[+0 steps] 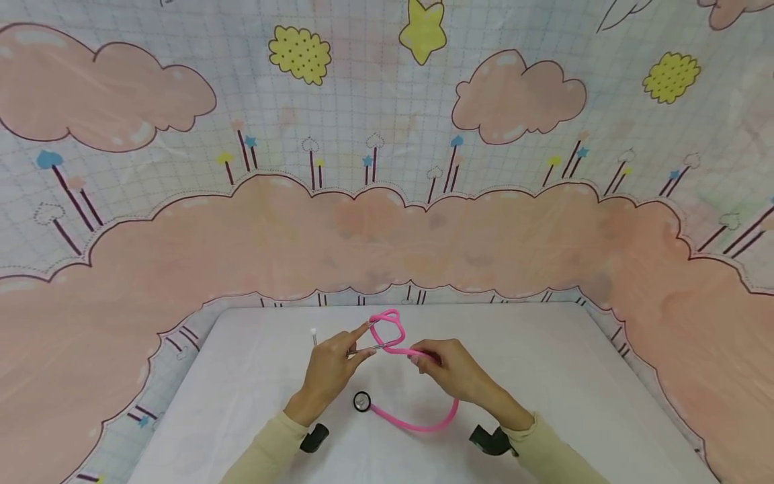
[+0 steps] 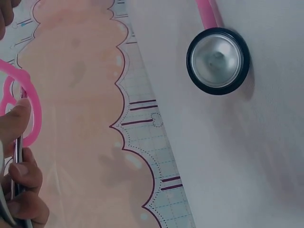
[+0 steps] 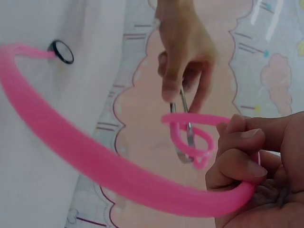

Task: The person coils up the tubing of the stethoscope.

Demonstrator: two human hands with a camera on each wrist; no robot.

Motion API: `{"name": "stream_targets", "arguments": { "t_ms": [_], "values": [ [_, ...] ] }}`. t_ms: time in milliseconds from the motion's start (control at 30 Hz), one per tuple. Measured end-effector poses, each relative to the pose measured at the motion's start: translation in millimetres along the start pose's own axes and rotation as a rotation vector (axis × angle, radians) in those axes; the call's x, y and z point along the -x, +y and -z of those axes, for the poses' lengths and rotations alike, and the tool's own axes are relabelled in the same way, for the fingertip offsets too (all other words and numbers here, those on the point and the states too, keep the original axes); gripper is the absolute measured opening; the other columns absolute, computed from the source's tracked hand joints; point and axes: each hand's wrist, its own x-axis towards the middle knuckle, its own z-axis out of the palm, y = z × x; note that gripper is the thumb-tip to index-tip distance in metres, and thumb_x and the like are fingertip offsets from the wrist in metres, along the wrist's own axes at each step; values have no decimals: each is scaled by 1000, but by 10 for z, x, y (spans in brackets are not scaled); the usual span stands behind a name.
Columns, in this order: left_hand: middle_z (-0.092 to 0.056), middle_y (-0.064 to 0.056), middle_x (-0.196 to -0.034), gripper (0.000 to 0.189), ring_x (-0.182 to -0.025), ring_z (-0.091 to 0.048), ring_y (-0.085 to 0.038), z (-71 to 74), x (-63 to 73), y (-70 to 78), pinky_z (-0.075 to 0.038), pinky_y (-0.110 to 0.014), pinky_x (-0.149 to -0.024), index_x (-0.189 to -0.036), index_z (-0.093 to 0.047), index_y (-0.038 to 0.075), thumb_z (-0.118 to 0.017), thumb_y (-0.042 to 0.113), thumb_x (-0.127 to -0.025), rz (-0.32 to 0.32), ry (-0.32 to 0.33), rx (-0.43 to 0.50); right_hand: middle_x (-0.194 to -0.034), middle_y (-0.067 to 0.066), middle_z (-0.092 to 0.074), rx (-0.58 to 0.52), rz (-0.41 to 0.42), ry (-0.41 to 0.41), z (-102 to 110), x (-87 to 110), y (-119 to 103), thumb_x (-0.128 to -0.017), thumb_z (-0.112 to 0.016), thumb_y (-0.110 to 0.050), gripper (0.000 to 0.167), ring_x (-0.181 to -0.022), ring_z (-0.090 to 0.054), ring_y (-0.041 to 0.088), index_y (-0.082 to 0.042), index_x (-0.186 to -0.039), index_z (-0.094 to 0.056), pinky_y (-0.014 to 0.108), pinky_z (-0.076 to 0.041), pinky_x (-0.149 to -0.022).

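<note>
We have a stethoscope (image 1: 420,428) held over the white tabletop (image 1: 605,390), between the left hand (image 1: 329,363) and the right hand (image 1: 450,370). The left grip is grasping the metal arms (image 3: 190,135), with fingers curled round them; the right grip is clasping the pink tubing (image 3: 95,154) a little way along from the loop (image 1: 402,331) about the ends of those arms.

What we would watch first is that loop. It looks loose to us, so a slack left grip or a drop in tension from the right could let it slide off the metal. Too hard a pull would carry the opposite risk, kinking the tubing where it bends round the arms, or squeezing the arms together. The chest piece (image 1: 361,401) is held by neither hand and hangs on a long curve of tubing, so a quick tug from the right could drag or knock it against the tabletop. Whether the loop goes round both arms or passes between them, we can't quite tell, since the coils overlap.

As for looks, the tubing is a bright, smooth pink, plainly thick and pliable. The arms are slim, shiny silver. The chest piece is round, with a silvery face and a black rim, and a pale ear tip (image 1: 314,331) pokes out beyond the left hand.
</note>
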Motion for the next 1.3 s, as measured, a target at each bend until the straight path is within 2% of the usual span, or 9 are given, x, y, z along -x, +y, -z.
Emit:
{"name": "stream_targets", "arguments": {
  "t_ms": [167, 367, 600, 767, 1067, 1300],
  "values": [
    [-52, 7, -63, 58, -56, -39, -1, 16, -4, 24, -35, -14, -51, -127, -68, 14, -85, 27, -74, 17, -41, 3, -76, -3, -64, 38, 37, 27, 89, -101, 32, -95, -65, -18, 18, -66, -51, 3, -7, -108, -72, 19, -47, -58],
    [-51, 8, -62, 55, -56, -39, -2, 22, -28, 21, -35, -15, -51, -126, -69, 14, -85, 26, -74, 57, -89, 16, -75, -4, -62, 87, 81, 2, 182, -234, 51, -95, -65, -17, 17, -64, -49, 3, -6, -106, -72, 18, -45, -57],
    [-48, 10, -61, 54, -55, -36, -2, 32, -156, 32, -32, -16, -50, -125, -69, 15, -85, 26, -75, 87, -137, 59, -76, -3, -62, 145, 110, -6, 339, -383, 18, -94, -66, -16, 16, -62, -48, 5, -8, -107, -72, 19, -45, -57],
    [-48, 11, -61, 52, -55, -37, -2, 40, -243, 36, -33, -16, -50, -126, -69, 14, -83, 28, -77, 67, -156, 71, -76, -2, -62, 170, 137, 11, 420, -488, 12, -92, -68, -13, 19, -63, -46, 6, -6, -109, -71, 18, -43, -56],
    [-50, 11, -64, 51, -59, -41, -2, 109, -321, 65, -36, -17, -53, -127, -68, 17, -82, 28, -79, 27, -290, 123, -79, 1, -63, 152, 214, -27, 481, -575, -3, -91, -69, -16, 23, -66, -49, 8, -6, -112, -72, 19, -47, -60],
    [-48, 13, -66, 48, -60, -40, 1, 187, -317, 86, -36, -15, -54, -125, -69, 18, -80, 31, -81, -68, -378, 189, -81, 0, -68, 127, 304, -77, 499, -627, 34, -88, -72, -18, 15, -71, -58, 5, -9, -101, -72, 21, -53, -66]
  ]
}}
